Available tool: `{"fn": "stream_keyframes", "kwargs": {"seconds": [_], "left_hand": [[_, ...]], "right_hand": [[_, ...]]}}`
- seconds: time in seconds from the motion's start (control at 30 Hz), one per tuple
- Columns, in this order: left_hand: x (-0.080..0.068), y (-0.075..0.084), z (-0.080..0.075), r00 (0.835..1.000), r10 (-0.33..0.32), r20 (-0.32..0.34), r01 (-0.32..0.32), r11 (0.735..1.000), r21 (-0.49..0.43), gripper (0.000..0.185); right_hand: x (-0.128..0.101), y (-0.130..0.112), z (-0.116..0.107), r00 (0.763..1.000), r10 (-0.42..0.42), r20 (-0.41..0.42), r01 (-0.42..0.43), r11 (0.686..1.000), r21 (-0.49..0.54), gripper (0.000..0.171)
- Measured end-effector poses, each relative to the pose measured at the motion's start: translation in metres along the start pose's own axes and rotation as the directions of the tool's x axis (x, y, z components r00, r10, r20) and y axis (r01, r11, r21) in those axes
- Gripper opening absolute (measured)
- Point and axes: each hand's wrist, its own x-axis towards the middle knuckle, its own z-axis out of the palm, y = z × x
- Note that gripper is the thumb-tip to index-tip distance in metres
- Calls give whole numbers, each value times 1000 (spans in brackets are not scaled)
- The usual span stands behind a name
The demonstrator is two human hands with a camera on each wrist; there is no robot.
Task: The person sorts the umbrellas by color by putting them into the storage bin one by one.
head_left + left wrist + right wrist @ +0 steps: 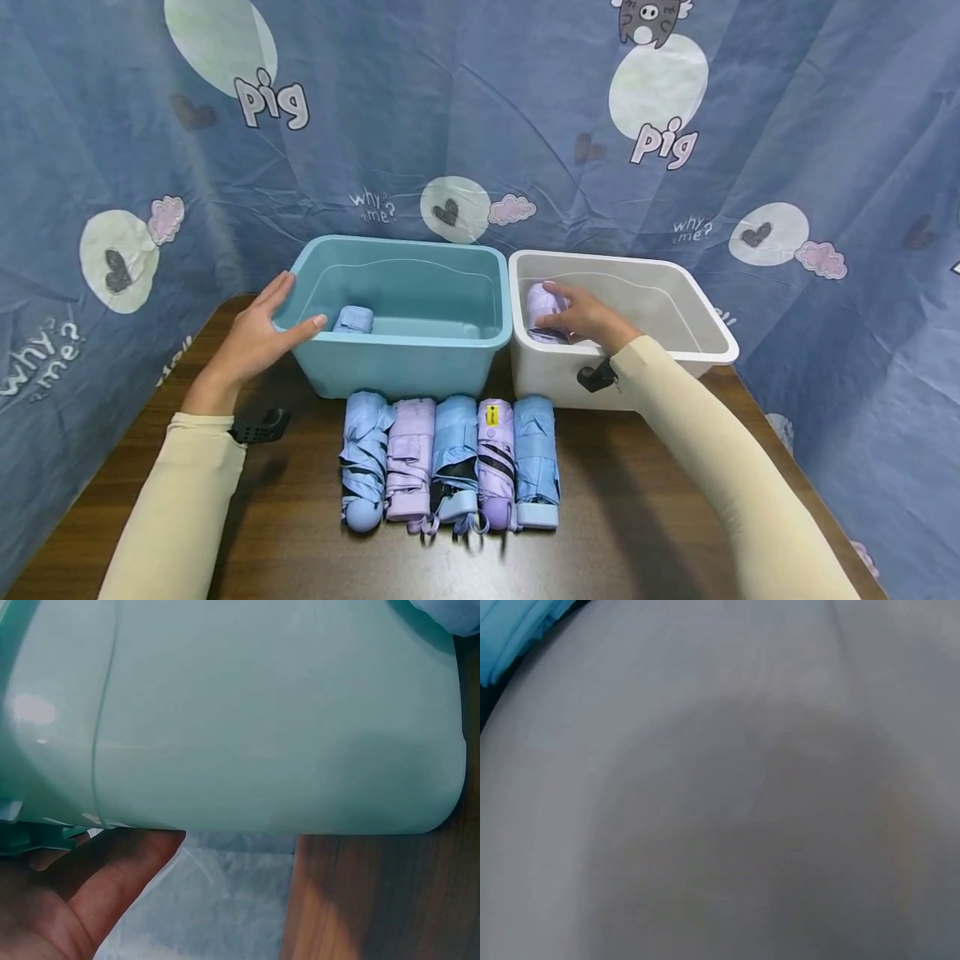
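A dark wooden table (645, 517) stood before me. On it sat a teal bin (397, 367) and a white bin (555, 375), side by side and touching. Just in front of them lay five folded umbrellas (450, 462) in a tight row, blue and lilac alternating.

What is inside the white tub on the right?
In the white tub, one folded lilac umbrella lies at its left end, with the right hand gripping it. The near wall hides part of the floor, so anything low there stays unseen.
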Motion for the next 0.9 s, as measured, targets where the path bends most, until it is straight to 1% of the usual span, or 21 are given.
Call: {"fn": "stream_keyframes", "kwargs": {"seconds": [0.1,0.23,0.37,0.63,0.77,0.9], "left_hand": [[0,0,-1,1000,10,-6,-10,1000,-10,96],[-1,1,-1,1000,0,-4,0,1000,-22,95],[-1,2,0,1000,-10,0,10,1000,-25,96],[-4,3,-1,1000,-24,7,24,1000,-18,96],[-4,4,-2,999,-33,15,33,999,-6,96],[-3,4,-2,999,-39,31,38,999,8,97]], "right_hand": [[0,0,-1,1000,-1,18,1,999,-35,81],[-1,-2,-3,999,10,34,-7,996,-88,80],[-2,-2,-4,998,51,45,-45,993,-109,78],[-1,-3,-3,979,158,126,-153,987,-48,64],[1,-3,-3,971,176,161,-167,984,-63,64],[0,-2,-4,971,173,165,-165,984,-64,64]]}}
